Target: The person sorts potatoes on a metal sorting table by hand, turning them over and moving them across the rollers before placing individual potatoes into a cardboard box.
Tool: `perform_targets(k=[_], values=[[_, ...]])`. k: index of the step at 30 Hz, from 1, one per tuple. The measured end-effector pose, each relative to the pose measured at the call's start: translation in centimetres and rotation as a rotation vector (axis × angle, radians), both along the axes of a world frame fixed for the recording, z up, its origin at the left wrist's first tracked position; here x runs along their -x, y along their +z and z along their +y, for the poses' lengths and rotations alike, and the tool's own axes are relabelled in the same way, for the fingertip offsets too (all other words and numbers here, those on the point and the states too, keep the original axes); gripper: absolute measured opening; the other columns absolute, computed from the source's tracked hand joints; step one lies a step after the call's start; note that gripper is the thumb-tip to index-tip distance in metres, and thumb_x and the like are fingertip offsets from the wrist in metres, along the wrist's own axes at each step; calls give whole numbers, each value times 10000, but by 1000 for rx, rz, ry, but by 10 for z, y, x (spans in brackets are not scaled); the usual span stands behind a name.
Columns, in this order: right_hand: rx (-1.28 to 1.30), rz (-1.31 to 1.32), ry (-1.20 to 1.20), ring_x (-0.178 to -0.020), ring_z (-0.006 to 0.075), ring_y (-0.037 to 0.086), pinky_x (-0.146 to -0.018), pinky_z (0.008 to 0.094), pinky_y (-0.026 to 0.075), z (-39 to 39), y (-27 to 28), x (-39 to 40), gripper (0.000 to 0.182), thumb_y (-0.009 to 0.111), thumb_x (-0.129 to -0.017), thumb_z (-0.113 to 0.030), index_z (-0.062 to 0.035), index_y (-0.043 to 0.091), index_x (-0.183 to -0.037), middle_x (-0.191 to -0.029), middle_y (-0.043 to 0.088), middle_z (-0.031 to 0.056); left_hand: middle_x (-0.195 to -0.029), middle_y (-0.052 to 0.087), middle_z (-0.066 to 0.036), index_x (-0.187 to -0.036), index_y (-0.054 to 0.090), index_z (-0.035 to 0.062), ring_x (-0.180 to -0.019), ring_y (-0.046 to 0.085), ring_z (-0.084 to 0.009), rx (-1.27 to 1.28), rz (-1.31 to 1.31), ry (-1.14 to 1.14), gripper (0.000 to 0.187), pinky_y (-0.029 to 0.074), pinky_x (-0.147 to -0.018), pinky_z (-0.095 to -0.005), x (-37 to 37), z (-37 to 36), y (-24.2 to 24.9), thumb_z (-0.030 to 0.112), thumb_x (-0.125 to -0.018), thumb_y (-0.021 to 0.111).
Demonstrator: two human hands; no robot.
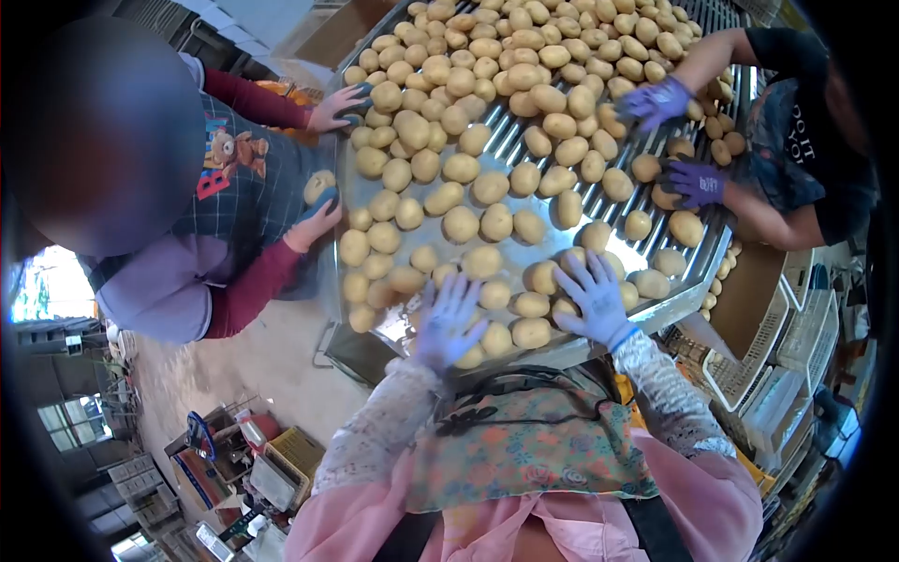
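"What is contained, and where?"

"Potatoes (461,224) are scattered over the metal tray (515,267) and heaped more thickly on the rollers (506,131) farther off. White crates (810,337) are stacked beyond the right side; their contents cannot be made out."

"And the hands?"

"The left hand (451,323) is laid over potatoes, its fingers spread and released. The right hand (596,298) is placed likewise, fingers fanned among potatoes (gloves are worn on both)."

"Where is room found?"

"Small patches of bare metal are seen mid-tray, between the potatoes. The front edge (562,356) is crossed by both forearms. The left side is bordered by a co-worker's hands (340,109); the right side is reached over by another person's purple gloves (698,183)."
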State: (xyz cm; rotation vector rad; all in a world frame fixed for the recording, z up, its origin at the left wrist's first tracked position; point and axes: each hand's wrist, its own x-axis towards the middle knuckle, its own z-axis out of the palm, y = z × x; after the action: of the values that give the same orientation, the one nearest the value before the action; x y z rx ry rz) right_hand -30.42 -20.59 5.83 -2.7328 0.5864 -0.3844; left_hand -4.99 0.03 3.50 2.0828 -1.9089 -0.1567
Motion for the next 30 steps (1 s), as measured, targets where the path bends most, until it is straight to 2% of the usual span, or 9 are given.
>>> perform_targets(k=[4, 7, 14, 19, 22, 24, 25, 26, 30], values=[[168, 16, -103, -1235, 417, 534, -1053, 540, 416, 31, 19, 3, 622, 721, -789, -409, -173, 610, -1354, -1461, 503, 142, -1470, 491, -223, -1502, 446, 55, -1367, 426, -427, -147, -34, 219, 729, 270, -1156, -588, -22, 64, 15, 412, -896, 638], [-63, -72, 68, -881, 273, 641, -744, 453, 505, 57, 12, -26, 565, 744, -770, -317, -217, 618, -1312, -1229, 615, 86, -1458, 495, -235, -1494, 441, 30, -1352, 437, -437, -155, -63, 307, 749, 281, -1143, -591, -13, 66, 0, 407, -881, 649], [-193, 490, -9, -976, 301, 650, -763, 484, 516, 48, -20, -114, 542, 764, -772, -308, -199, 600, -1277, -1090, 603, 127, -1501, 455, -238, -1489, 423, -23, -1379, 412, -437, -3, 92, 243, 786, 235, -1189, -578, 28, 8, -12, 448, -906, 659], [-1019, -375, -371, -1089, 244, 626, -945, 385, 514, 23, 38, -12, 462, 829, -763, -254, -86, 657, -1157, -1147, 637, 110, -1461, 479, -265, -1482, 478, 44, -1341, 452, -430, -14, -64, 215, 675, 303, -1141, -566, -40, 35, 6, 361, -915, 664], [-727, -754, -815, -947, 167, 608, -872, 323, 526, -20, 45, 101, 375, 709, -938, -219, -41, 594, -1247, -1095, 616, 38, -1477, 461, -257, -1481, 467, 36, -1372, 409, -463, 10, -171, 470, 699, 250, -1168, -609, -76, 36, -18, 372, -900, 659], [-330, -805, -1027, -1235, 249, 541, -1055, 359, 446, -75, 24, 180, 517, 653, -996, -303, 20, 508, -1372, -1342, 556, 174, -1510, 419, -277, -1507, 421, 17, -1390, 375, -491, 73, -455, 260, 736, 221, -1181, -621, -74, -3, -22, 397, -917, 643], [30, -335, -1218, -1317, 323, 508, -1113, 390, 401, -94, 6, 215, 643, 674, -983, -332, 50, 439, -1444, -1442, 496, 240, -1542, 378, -298, -1532, 374, -2, -1408, 341, -519, 146, -740, 52, 775, 192, -1195, -633, -67, -28, -25, 422, -934, 626], [109, -101, -1356, -1327, 384, 494, -1124, 428, 390, -105, -5, 233, 666, 694, -959, -344, 37, 460, -1452, -1459, 484, 264, -1569, 338, -305, -1547, 354, 3, -1421, 319, -532, 114, -513, 325, 786, 182, -1201, -637, -40, -54, -51, 432, -943, 617], [-122, -45, -689, -1366, 445, 426, -1141, 505, 352, -85, 1, 157, 579, 742, -853, -355, -128, 628, -1373, -1507, 452, 244, -1586, 281, -347, -1554, 386, 56, -1489, 229, -516, 127, -5, 430, 780, 148, -1211, -636, 40, -101, -18, 516, -955, 581]])
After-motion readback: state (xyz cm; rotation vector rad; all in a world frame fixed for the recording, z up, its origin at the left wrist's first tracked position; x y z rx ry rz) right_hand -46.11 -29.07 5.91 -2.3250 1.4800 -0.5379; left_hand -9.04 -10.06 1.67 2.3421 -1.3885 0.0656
